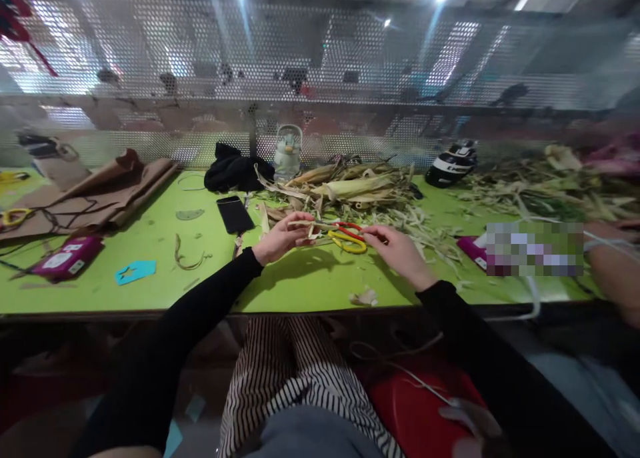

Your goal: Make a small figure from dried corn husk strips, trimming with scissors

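Note:
My left hand [284, 239] is closed on a thin, pale strip of corn husk [300, 223] just above the table. Scissors [350, 247] with one red and one yellow handle loop lie between my two hands, blades toward the left. My right hand [397, 253] has its thumb and fingers closed on the red loop of the scissors. The blade tips are close to my left fingers; whether they touch the strip I cannot tell. Behind my hands sits a heap of dried corn husks [357, 188] with loose shreds around it.
Left of my hands are a black phone [235, 215], a blue tag [135, 272], a purple box [70, 257] and brown paper [115, 188]. A pale bottle [288, 153] and a black bottle [451, 165] stand at the back. Another person's arm [613, 265] is at right.

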Action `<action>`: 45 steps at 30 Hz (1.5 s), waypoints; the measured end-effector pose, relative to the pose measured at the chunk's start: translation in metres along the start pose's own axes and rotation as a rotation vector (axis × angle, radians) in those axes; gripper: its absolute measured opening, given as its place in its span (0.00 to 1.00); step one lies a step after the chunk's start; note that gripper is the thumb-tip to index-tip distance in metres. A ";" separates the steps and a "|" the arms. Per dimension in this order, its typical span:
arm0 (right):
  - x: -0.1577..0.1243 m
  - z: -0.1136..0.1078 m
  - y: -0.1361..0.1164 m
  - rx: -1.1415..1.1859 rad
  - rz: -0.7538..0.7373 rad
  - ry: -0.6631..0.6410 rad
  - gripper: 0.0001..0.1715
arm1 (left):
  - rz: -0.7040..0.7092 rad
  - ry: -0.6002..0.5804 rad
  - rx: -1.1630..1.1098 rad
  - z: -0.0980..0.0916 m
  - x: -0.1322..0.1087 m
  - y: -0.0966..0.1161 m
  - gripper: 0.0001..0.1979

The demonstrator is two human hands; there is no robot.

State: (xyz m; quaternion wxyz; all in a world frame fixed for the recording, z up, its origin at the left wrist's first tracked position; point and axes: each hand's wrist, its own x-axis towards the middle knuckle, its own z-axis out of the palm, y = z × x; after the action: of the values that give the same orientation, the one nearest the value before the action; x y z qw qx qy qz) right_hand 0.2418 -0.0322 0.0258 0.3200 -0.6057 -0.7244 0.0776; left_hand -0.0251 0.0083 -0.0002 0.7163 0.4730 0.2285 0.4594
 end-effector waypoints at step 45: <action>0.116 0.051 -0.002 0.167 0.001 -0.275 0.18 | -0.065 0.293 1.369 -0.032 -0.008 0.040 0.07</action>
State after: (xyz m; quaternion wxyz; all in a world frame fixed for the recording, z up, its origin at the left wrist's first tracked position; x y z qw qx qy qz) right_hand 0.2050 0.0887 0.0297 0.2671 -0.5609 -0.7521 0.2198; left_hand -0.0709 0.0213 0.0200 0.2324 0.7440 0.5747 0.2494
